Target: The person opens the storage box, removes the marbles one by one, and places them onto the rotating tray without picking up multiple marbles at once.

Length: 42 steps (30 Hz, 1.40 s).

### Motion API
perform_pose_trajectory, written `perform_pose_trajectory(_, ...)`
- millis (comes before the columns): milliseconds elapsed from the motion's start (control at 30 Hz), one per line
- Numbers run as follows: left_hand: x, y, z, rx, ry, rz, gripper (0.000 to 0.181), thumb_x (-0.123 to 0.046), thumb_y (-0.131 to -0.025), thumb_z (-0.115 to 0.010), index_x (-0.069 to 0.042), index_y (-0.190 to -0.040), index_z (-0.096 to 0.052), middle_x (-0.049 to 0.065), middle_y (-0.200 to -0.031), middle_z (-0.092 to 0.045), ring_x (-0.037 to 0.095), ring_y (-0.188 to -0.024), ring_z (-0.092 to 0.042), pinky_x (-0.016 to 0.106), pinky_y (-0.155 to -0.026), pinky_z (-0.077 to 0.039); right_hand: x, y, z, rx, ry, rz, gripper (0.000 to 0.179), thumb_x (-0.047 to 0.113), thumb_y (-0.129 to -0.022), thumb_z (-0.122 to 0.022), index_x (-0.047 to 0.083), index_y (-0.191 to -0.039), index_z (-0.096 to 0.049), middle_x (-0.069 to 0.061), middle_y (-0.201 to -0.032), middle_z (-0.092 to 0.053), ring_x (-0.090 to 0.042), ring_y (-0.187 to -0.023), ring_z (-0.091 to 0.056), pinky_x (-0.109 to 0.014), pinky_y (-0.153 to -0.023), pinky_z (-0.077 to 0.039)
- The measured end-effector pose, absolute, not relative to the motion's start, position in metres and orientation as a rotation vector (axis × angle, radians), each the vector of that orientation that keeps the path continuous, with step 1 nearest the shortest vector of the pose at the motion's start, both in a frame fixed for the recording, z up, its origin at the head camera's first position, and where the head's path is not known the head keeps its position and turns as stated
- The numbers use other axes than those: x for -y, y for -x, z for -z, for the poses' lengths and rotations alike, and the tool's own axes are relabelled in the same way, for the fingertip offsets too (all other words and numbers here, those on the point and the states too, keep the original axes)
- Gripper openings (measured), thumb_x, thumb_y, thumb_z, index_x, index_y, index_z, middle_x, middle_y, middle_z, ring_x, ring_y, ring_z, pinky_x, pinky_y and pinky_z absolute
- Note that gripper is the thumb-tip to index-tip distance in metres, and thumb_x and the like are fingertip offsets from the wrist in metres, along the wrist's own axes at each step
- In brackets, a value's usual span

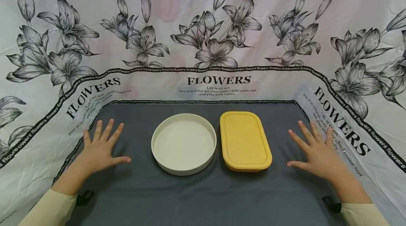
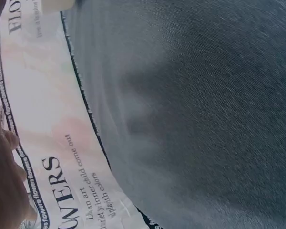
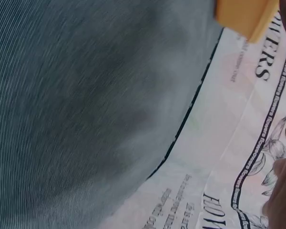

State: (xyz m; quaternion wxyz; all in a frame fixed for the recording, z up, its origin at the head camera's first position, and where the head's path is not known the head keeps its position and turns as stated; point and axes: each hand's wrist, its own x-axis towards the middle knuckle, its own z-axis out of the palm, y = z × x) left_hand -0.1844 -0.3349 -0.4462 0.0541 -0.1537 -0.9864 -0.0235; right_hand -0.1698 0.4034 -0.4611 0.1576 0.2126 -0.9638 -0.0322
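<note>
A round cream dish (image 1: 184, 143) with a low rim sits on the dark grey cloth, its inside bare. Just to its right lies a yellow rectangular box with a lid on (image 1: 245, 139). My left hand (image 1: 99, 152) is held over the cloth left of the dish, fingers spread and holding nothing. On the other side, my right hand (image 1: 320, 152) hovers to the right of the yellow box, also with spread fingers and nothing in it. In the right wrist view a corner of the yellow box (image 3: 245, 16) shows at the top.
The dark grey cloth (image 1: 203, 201) covers the work surface. Around it runs a white flower-printed sheet (image 1: 158, 85) with lettering and black border bands, rising at the back. A black strap (image 1: 331, 205) shows under the right wrist and another (image 1: 84, 198) beside the left.
</note>
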Motion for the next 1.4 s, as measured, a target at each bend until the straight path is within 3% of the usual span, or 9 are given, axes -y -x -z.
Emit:
perform_pose_trajectory(467, 0.295, 0.183, 0.430, 3.023, 0.558, 0.440, 0.129, -0.074, -0.078, -0.074, -0.019, -0.167, 0.003, 0.013, -0.172, 0.013, 0.048, -0.154, 0.018, 0.081, -0.110, 0.014, -0.390, 0.164, 0.452, 2.679, -0.703, -0.208, 0.119, 0.064, -0.072, -0.083, 0.026, -0.166, -0.021, -0.009, -0.174, -0.003, -0.039, -0.158, 0.006, -0.076, -0.114, 0.015)
perform_pose_trajectory(767, 0.284, 0.191, 0.421, 2.991, 0.560, 0.666, 0.126, -0.063, -0.083, -0.078, -0.024, -0.166, 0.008, 0.010, -0.172, 0.011, 0.042, -0.156, 0.016, 0.079, -0.113, 0.009, -0.384, 0.164, 0.445, 2.643, -0.708, -0.326, 0.116, 0.057, -0.072, -0.087, 0.024, -0.165, -0.025, -0.008, -0.173, -0.007, -0.035, -0.159, 0.003, -0.074, -0.117, 0.013)
perform_pose_trajectory(1167, 0.245, 0.184, 0.423, 2.882, 0.667, 0.925, 0.119, -0.050, -0.085, -0.082, -0.020, -0.167, -0.002, 0.011, -0.173, -0.002, 0.042, -0.158, 0.003, 0.078, -0.116, -0.009, -0.372, 0.160, 0.454, 2.629, -0.761, -0.435, 0.115, 0.042, -0.072, -0.092, 0.017, -0.164, -0.028, -0.010, -0.173, -0.010, -0.035, -0.159, 0.002, -0.071, -0.119, 0.013)
perform_pose_trajectory(1300, 0.227, 0.181, 0.417, 2.875, 0.684, 0.981, 0.119, -0.050, -0.084, -0.083, -0.022, -0.167, -0.002, 0.007, -0.174, -0.004, 0.040, -0.159, -0.001, 0.076, -0.116, -0.015, -0.369, 0.159, 0.452, 2.614, -0.770, -0.454, 0.112, 0.043, -0.074, -0.090, 0.016, -0.164, -0.029, -0.012, -0.172, -0.012, -0.035, -0.159, 0.002, -0.070, -0.119, 0.012)
perform_pose_trajectory(1400, 0.214, 0.177, 0.411, 2.877, 0.682, 1.006, 0.121, -0.052, -0.082, -0.084, -0.025, -0.167, -0.002, 0.002, -0.174, -0.003, 0.035, -0.159, 0.000, 0.073, -0.119, -0.014, -0.366, 0.159, 0.449, 2.587, -0.781, -0.455, 0.107, 0.053, -0.078, -0.084, 0.013, -0.163, -0.032, -0.016, -0.171, -0.017, -0.034, -0.159, -0.001, -0.071, -0.120, 0.011)
